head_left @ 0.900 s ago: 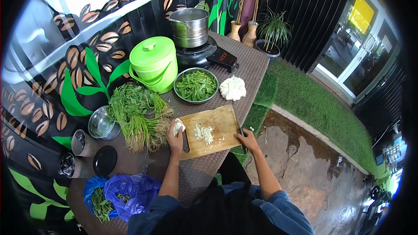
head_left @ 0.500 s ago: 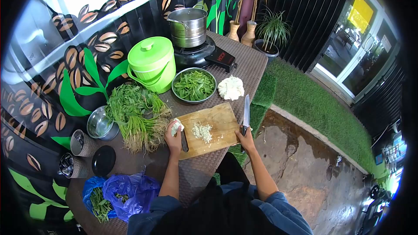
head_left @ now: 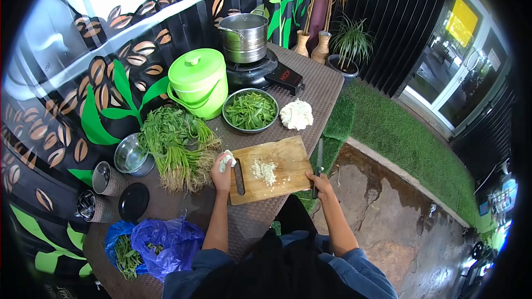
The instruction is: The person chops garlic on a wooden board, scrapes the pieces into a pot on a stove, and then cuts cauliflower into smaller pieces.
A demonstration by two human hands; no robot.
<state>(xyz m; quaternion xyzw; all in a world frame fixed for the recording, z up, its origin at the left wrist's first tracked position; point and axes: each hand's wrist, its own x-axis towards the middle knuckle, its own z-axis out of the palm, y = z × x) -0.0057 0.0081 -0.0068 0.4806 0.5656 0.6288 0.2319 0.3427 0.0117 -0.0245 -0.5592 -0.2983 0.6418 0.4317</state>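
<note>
My left hand (head_left: 220, 174) is closed at the left end of a wooden cutting board (head_left: 288, 152), beside its handle slot. In its fingers is a crumpled white cloth-like piece (head_left: 226, 161). My right hand (head_left: 320, 184) grips a kitchen knife (head_left: 320, 158), blade pointing away from me, with the thumb against the board's right edge. Finely chopped pale bits (head_left: 264, 171) lie in a small heap mid-board. Beyond the board sit a steel bowl of green leaves (head_left: 250, 109) and a crumpled white bundle (head_left: 297, 114). Left of it lies a big bunch of rooted greens (head_left: 180, 147).
A pot (head_left: 244, 39) stands on a black stove (head_left: 252, 72), beside a lidded green bucket (head_left: 198, 83). On the left are a metal bowl (head_left: 133, 155), cutlery holders (head_left: 97, 205), a black lid (head_left: 133, 202) and blue plastic bags (head_left: 166, 246). The table's right edge (head_left: 332, 102) is near the knife.
The board has shifted slightly right, with both hands at its ends. In my right hand the knife has swung more upright and moved a little toward me. The view has shifted slightly.
</note>
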